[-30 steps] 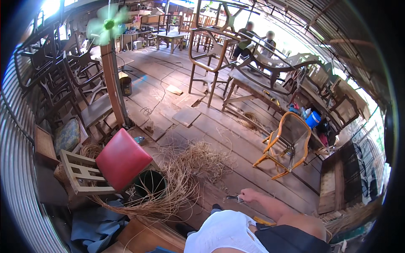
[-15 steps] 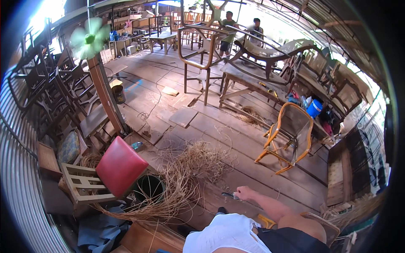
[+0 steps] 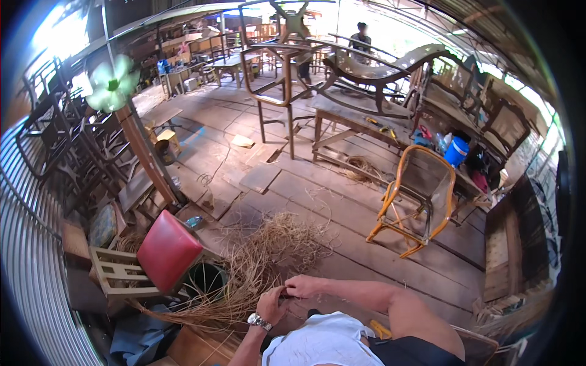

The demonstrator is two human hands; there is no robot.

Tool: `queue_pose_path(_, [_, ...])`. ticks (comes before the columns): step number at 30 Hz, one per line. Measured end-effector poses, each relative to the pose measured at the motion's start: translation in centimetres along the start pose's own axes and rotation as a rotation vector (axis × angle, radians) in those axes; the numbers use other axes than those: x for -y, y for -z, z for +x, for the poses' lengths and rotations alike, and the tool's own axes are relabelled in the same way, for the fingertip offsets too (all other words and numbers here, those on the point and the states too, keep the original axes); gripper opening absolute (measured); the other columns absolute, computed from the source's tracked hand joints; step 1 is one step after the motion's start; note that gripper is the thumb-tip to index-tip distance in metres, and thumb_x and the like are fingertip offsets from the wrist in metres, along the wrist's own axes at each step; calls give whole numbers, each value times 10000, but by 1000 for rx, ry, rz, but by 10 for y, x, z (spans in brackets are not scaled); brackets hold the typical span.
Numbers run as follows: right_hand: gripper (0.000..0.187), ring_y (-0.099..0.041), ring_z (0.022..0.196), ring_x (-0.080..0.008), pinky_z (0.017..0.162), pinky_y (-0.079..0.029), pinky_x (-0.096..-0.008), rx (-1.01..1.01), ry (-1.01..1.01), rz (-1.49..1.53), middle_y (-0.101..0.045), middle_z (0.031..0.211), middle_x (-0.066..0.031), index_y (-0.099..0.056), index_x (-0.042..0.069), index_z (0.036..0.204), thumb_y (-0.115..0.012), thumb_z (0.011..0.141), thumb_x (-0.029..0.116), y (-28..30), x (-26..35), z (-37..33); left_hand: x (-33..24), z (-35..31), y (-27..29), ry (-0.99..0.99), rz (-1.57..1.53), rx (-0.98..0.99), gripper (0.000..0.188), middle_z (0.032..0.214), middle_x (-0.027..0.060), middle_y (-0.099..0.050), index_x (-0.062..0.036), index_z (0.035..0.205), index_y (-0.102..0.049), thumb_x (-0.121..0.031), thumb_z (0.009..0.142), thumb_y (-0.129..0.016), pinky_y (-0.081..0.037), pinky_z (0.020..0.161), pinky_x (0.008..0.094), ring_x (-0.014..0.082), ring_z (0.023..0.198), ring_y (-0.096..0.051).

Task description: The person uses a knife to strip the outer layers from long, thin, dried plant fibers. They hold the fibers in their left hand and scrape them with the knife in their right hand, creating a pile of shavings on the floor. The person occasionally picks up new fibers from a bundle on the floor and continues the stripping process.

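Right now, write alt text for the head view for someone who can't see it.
A person's left hand and right hand are close together beside tangled tan strands in a cluttered workshop; what they hold is unclear. A red-padded chair is at left, and an orange-framed chair stands on the plank floor at right.

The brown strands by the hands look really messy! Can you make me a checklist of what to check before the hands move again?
1. Both hands in view: ok, the left hand and right hand are close together.
2. What they grip: cannot tell, the fingers hide it.
3. Brown strands tidy: not ok, many lie in a loose tangle.
4. Wristwatch around the left wrist: ok.
5. Orange-framed chair apart from the hands: ok, it stands farther off.
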State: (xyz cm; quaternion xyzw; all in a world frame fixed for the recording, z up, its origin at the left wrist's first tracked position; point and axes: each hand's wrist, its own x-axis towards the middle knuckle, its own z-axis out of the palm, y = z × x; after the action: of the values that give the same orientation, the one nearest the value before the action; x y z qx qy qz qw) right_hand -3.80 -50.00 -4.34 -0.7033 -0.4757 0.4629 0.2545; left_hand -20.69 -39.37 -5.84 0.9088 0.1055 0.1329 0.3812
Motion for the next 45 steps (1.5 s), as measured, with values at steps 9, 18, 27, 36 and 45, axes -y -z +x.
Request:
queue_pose_path(9, [271, -512, 488, -101, 405, -396, -267, 128, -136, 263, -574, 666, -21, -581, 51, 883, -533, 932, 313, 36, -37, -71, -41, 28, -36, -21, -262, 151, 380, 982, 155, -686, -20, 1054, -648, -237, 762, -760, -526, 732, 356, 303, 867, -670])
queue_pose_path(18, [310, -485, 472, -68, 409, -383, -234, 122, -245, 470, -548, 660, 9, -562, 84, 904, -530, 955, 388, -8, -27, -84, -11, 20, -33, -116, -262, 423, 370, 920, 178, -681, -26, 1070, -640, -231, 777, -735, -524, 695, 369, 327, 811, -671])
queue_pose_path(27, [341, -644, 868, -286, 752, -498, -395, -163, 162, -61, -652, 971, -145, -613, 71, 1045, -576, 885, 370, -74, -114, -101, -133, 24, 53, -239, -748, 499, 287, 1031, 124, -679, -40, 1114, -618, -168, 863, -677, -510, 823, 366, 258, 938, -659])
queue_pose_path(36, [348, -632, 971, -385, 826, -497, -467, -99, -1103, -345, -654, 1026, -236, -675, 12, 965, -546, 850, 315, -105, -225, -327, -207, 33, 80, -765, -1319, 1338, 177, 954, 93, -610, -2, 1024, -589, -54, 857, -620, -474, 756, 323, 165, 869, -568])
queue_pose_path(45, [363, -636, 951, -358, 802, -497, -439, -175, -1216, -46, -662, 1003, -213, -658, 24, 977, -552, 858, 350, -170, -156, -372, -250, -8, 29, -610, -1469, 1227, 426, 1108, 128, -615, 1, 1155, -580, -299, 858, -633, -462, 895, 370, 234, 1040, -584])
